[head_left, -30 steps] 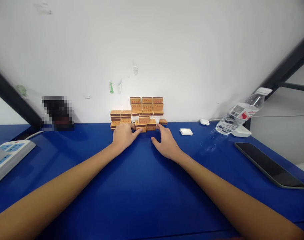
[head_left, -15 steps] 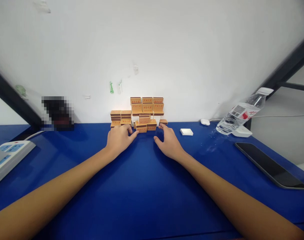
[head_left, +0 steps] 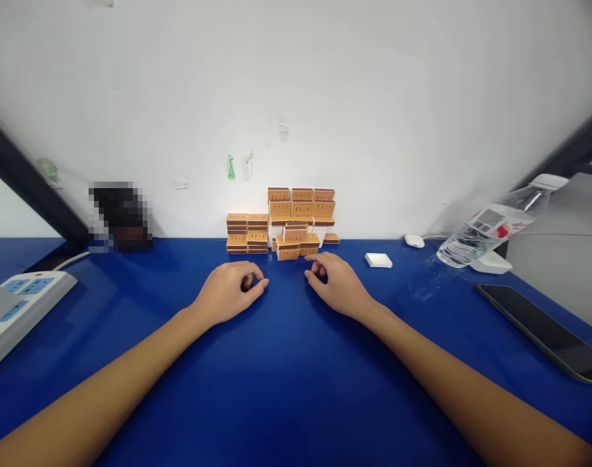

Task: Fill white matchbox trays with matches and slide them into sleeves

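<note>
A pile of small orange matchboxes stands against the white wall at the back of the blue table. My left hand rests on the table a little in front of the pile, fingers curled loosely with nothing in them. My right hand lies just right of it, fingers also curled in and holding nothing. Neither hand touches the boxes.
A white power strip lies at the left edge. A small white block and a white earbud case sit right of the pile. A tilted water bottle and a black phone are at the right.
Both hands have drawn back from the matchbox pile toward me and curled their fingers in. The view has shifted slightly left.
</note>
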### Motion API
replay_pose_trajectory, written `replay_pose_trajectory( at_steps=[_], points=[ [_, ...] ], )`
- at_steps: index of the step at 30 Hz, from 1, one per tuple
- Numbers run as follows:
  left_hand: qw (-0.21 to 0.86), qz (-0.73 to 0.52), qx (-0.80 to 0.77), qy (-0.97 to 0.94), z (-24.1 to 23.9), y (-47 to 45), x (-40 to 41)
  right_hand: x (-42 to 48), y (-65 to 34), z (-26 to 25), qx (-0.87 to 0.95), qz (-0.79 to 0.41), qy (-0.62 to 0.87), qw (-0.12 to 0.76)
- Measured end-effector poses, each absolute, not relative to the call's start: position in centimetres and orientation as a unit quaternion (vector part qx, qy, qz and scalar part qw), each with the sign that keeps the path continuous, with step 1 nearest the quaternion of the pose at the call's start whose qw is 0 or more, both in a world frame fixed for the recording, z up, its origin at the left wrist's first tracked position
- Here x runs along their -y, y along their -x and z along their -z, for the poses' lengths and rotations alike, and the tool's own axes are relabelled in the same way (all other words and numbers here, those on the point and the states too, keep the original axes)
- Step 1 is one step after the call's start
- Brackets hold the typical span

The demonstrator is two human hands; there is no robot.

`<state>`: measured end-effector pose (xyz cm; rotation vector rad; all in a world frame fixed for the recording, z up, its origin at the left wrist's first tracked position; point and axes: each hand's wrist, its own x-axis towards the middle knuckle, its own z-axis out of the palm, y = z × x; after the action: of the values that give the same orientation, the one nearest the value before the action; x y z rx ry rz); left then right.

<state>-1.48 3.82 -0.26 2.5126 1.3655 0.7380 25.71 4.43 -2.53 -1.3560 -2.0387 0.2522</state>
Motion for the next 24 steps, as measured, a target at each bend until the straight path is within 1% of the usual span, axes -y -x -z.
replay_pose_trajectory(
  at_steps=[6,10,12,18,21,24],
  points=[
    [0.085,-0.240,-0.431,-0.866,0.7,1.1,-3.0,-4.1,-25.4,2.3,0.792,-0.112,0.492,0.343],
    [0.064,-0.233,-0.425,-0.872,0.6,1.9,-2.7,-2.8,-25.5,1.4,0.808,-0.125,0.481,0.316],
    [0.048,-0.216,-0.417,-0.881,0.5,2.3,-2.8,-2.2,-25.3,1.0,0.826,-0.098,0.474,0.290],
    [0.028,-0.152,-0.430,-0.889,0.5,3.1,-3.6,-2.2,-25.8,0.6,0.839,0.078,0.502,0.196],
    [0.034,-0.144,-0.435,-0.888,0.5,3.1,-3.6,-2.7,-26.5,0.5,0.818,0.102,0.538,0.176],
    [0.039,-0.149,-0.433,-0.888,0.4,3.0,-3.6,-2.8,-26.7,0.5,0.812,0.085,0.557,0.152]
  ],
)
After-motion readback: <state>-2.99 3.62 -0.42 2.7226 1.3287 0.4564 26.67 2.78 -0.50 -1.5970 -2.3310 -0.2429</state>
